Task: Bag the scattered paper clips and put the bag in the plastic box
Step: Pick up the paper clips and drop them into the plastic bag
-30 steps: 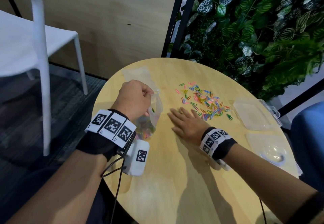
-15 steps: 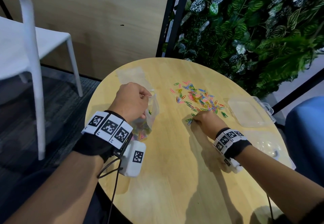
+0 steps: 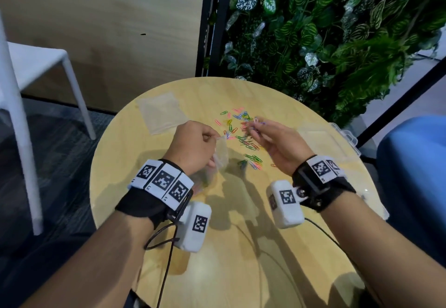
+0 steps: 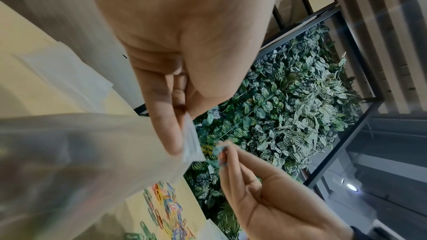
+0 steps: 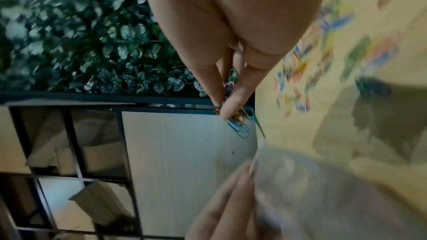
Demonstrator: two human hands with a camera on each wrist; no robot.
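The left hand [image 3: 193,146] pinches the rim of the clear bag [image 3: 220,155] between thumb and fingers, holding it up over the near-left part of the round table [image 3: 241,247]; colored clips show through its lower part. The right hand [image 3: 282,146] is raised just beside the bag's mouth, its fingertips [image 5: 227,109] closed on a small bunch of clips [image 5: 235,116]. More clips [image 3: 241,136] lie scattered mid-table behind the hands. The plastic box [image 3: 323,139] sits open near the right edge, close to the plant wall [image 3: 337,30]. A spare bag [image 3: 160,112] lies flat toward the far-left edge. A white chair [image 3: 36,66] stands well left.
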